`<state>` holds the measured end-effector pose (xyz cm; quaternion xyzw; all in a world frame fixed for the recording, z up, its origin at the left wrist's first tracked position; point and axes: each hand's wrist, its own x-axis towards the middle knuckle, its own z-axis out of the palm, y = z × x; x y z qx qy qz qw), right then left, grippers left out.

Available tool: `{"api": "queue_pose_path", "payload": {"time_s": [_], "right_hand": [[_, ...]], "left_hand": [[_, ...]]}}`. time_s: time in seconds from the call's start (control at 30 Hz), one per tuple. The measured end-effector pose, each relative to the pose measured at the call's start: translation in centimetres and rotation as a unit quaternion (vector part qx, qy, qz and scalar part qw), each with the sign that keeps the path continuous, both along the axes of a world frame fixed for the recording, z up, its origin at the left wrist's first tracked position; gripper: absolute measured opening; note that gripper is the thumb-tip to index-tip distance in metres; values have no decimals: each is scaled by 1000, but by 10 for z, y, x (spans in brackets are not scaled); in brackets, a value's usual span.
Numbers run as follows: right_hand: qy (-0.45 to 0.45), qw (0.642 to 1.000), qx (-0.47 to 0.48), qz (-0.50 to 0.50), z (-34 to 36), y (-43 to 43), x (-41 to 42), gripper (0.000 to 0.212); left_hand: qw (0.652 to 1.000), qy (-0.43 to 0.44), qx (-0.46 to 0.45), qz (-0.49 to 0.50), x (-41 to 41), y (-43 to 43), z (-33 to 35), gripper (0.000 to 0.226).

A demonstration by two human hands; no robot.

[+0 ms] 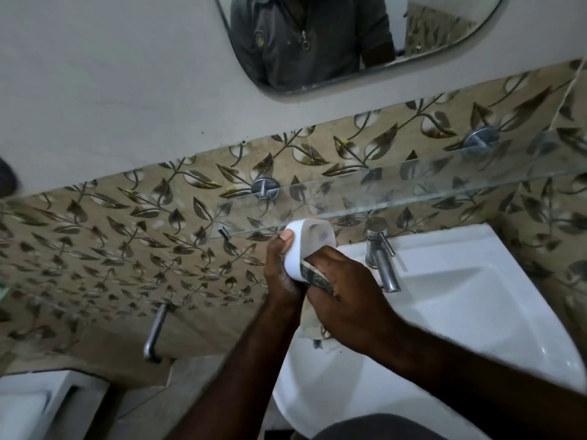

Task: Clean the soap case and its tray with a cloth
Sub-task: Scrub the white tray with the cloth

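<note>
While gripped by left fingers (286, 239), soap case (306, 249) meets cloth (317, 278).

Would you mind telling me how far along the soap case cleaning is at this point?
Done: nothing looks finished yet. In hand: the left hand grips the white soap case while the right hand holds the patterned cloth against it. Left: the tray, which is not visible here.

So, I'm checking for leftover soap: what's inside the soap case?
The upper inside of the soap case looks greyish and bare. The cloth, pressed in by the right hand, hides the lower part.
</note>
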<state>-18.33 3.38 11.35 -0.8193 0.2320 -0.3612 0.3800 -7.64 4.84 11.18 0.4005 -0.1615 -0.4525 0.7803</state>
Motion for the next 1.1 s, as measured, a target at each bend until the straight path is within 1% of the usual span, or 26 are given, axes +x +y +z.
{"api": "queue_pose_path", "payload": {"time_s": [0.03,0.07,0.13,0.17,0.2,0.23,0.3,0.4,0.47,0.53,0.6,0.67,0.7,0.73,0.77,0.83,0.87,0.9,0.93,0.97,1.0,1.03,1.07,1.1], "right_hand": [[2,1000,-15,12,-3,-1,-2,17],[23,999,-36,24,-7,-6,-5,27],[105,990,-84,35,-21,-22,-14,47],[142,983,-107,32,-28,-30,-17,51],[166,977,-131,32,-33,-34,-19,52],[176,973,-147,39,-38,-37,-20,49],[173,972,-150,48,-43,-39,-20,42],[159,977,-140,34,-39,-39,-23,24],[134,985,-109,10,-30,-36,-25,13],[103,993,-59,3,-20,-31,-25,9],[87,996,-18,10,-11,-23,-21,5],[61,998,16,13,-10,-15,-17,5],[55,998,13,17,-11,-11,-16,6],[64,997,-17,30,-15,-11,-17,8],[88,993,-63,48,-20,-13,-19,14],[180,965,-175,75,-28,-29,-24,41],[213,949,-219,75,-30,-39,-27,51],[221,940,-249,68,-31,-47,-28,54],[210,942,-256,57,-30,-49,-28,50],[190,953,-231,45,-29,-47,-26,44],[149,976,-157,33,-25,-41,-22,37],[100,994,-38,26,-20,-33,-18,27],[58,995,79,24,-16,-26,-12,18],[18,988,149,22,-14,-19,-8,13]], "left_hand": [[1000,9,5,-10,2,1,1,30],[999,25,14,-26,2,1,5,41],[997,53,29,-44,4,2,8,79],[996,57,39,-53,6,1,7,93],[995,58,44,-65,6,0,8,95],[994,62,48,-74,6,0,7,88],[991,81,52,-90,8,1,5,68],[990,97,38,-99,9,1,-1,55],[993,75,36,-84,4,0,-4,56],[996,14,68,-51,-2,-2,-10,66],[994,-39,97,-14,-8,-4,-14,66],[994,-47,98,-11,-9,-5,-18,65],[994,-41,97,-12,-8,-6,-17,67],[995,-33,98,-15,-4,-7,-16,69],[994,-29,103,-18,1,-7,-15,67],[993,-30,109,-37,11,-11,-11,55],[992,-29,114,-49,13,-13,-10,53],[990,-26,124,-57,14,-15,-8,54],[990,-21,130,-57,13,-16,-6,55],[990,-19,132,-44,11,-18,-6,54],[991,-27,130,-27,9,-20,-6,51],[991,-46,126,-9,8,-21,-7,45],[991,-67,115,3,5,-22,-8,40],[992,-83,95,12,4,-22,-10,39]]}}
